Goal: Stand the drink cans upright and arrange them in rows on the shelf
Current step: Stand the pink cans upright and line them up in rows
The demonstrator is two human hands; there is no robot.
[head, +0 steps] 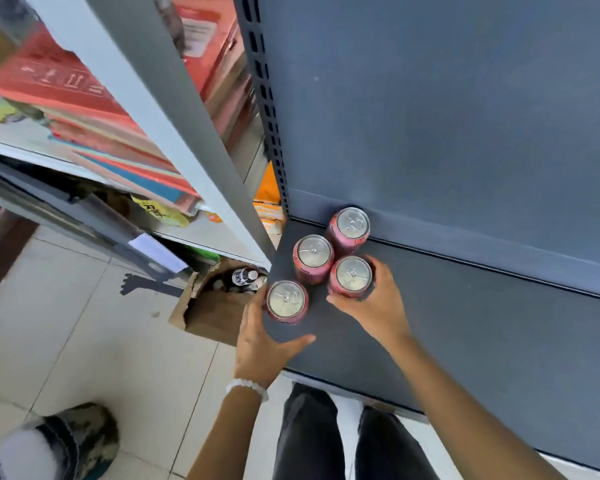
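on the floor left of the shelf, a cardboard box (208, 306) stands open; inside it shows one dark bottle top or can end, and the rest of its load is too shadowed to tell.

the left hand (262, 337) is spread, thumb stretched out over the shelf's front-left corner, fingers lying along the left side of the front can (287, 301), which stands upright right at that corner by the left edge.

behind it the middle can (313, 259) and the back can (351, 228), the last against the rear wall, form a slanting line, touching or nearly so.

the right hand (371, 303) wraps its fingers and thumb round the fourth can (352, 277), upright just right of the middle can.

all four stand on the dark shelf (482, 323) near its left end. the cans look like thin rigid metal, smooth and probably slick, light if empty and dentable under a hard squeeze; a grip round the mid-wall, or a nudge low on the side, seems safest against tipping.
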